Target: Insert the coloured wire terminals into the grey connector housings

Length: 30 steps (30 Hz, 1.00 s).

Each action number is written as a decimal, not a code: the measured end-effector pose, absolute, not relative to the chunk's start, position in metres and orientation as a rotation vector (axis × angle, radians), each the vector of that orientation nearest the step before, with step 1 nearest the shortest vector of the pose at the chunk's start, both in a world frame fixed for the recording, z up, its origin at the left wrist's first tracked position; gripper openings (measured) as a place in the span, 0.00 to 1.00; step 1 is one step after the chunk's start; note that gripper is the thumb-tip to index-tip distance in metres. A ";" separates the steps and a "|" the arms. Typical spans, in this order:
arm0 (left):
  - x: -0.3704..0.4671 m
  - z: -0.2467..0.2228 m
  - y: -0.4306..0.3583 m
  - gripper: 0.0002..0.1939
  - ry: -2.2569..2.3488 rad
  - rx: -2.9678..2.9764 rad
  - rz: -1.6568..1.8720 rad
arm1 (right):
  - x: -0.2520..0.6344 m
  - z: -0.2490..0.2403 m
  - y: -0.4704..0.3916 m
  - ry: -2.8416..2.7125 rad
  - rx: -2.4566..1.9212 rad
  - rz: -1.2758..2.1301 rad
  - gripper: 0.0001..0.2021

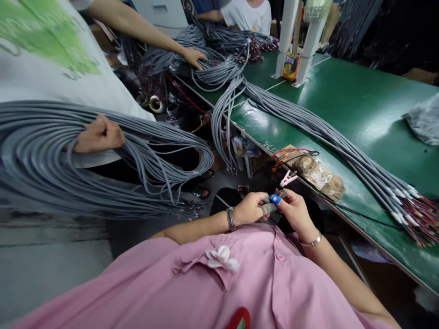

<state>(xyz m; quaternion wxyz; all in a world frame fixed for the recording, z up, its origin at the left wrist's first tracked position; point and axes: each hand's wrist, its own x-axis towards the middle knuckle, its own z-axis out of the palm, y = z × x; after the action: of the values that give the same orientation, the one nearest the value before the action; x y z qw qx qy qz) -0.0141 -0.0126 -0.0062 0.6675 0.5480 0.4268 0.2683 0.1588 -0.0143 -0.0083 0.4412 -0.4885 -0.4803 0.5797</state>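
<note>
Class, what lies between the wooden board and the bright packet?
Grey cables cross the green tabletop between them, as the head view shows.

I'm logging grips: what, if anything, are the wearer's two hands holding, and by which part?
Thin coloured wires, seemingly pinched where the left hand and right hand meet; which part cannot be told.

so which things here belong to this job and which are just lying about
Likely the job:
coloured wires between left hand and right hand
grey cables on the green table

Probably just lying about:
crumpled plastic
bright packet by the posts
</note>
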 end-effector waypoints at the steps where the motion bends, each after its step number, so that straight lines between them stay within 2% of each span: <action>1: -0.014 -0.006 -0.012 0.15 0.961 1.236 0.596 | 0.158 -0.011 -0.015 -1.184 -1.223 1.424 0.16; 11: -0.011 0.004 -0.010 0.18 0.945 1.203 0.587 | 0.163 -0.004 -0.016 -1.258 -1.192 1.367 0.14; 30: -0.014 0.003 -0.013 0.15 1.027 1.170 0.750 | 0.153 -0.003 -0.018 -1.147 -1.149 1.393 0.14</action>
<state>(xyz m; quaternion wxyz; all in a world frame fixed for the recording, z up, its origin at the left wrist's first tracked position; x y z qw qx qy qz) -0.0145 -0.0126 0.0031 0.6495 0.5148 0.4518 0.3300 0.1529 -0.0177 -0.0026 0.4803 -0.4710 -0.4703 0.5712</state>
